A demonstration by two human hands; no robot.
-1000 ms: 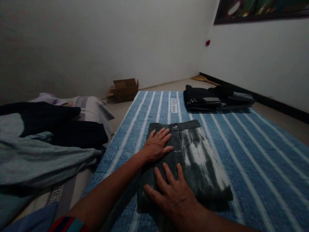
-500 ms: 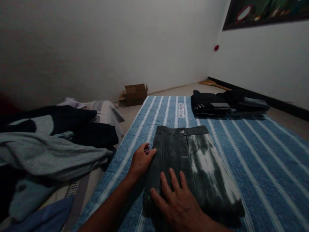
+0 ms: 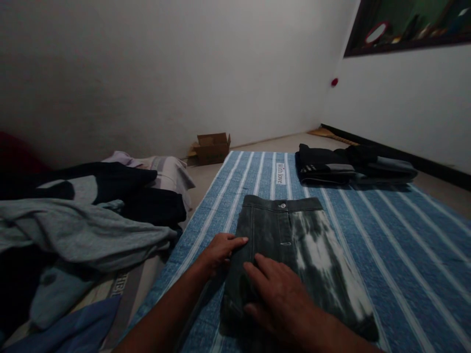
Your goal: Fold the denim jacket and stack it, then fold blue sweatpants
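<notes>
A dark green-grey and white tie-dyed denim garment (image 3: 272, 225), with a waistband, button and stitched fly, lies folded on the blue striped sheet; I cannot tell if it is a skirt or trousers. My left hand (image 3: 223, 251) is at its left edge, thumb over the top and fingers curled down at the side, gripping the edge. Over the garment's lower left part is my right hand (image 3: 281, 294), holding nothing, its fingers slightly bent and its thumb apart. Its palm hides some of the cloth beneath.
Folded dark clothes (image 3: 324, 164) lie at the sheet's far right. To the left, loose grey and black clothes (image 3: 91, 230) are heaped on a separate pale cloth (image 3: 171, 171). A cardboard box (image 3: 212, 148) stands by the wall, beyond the striped sheet (image 3: 397, 255).
My left thumb has moved further onto the garment's edge. My right hand's spread fingers have drawn together and bent. The view has shifted slightly.
</notes>
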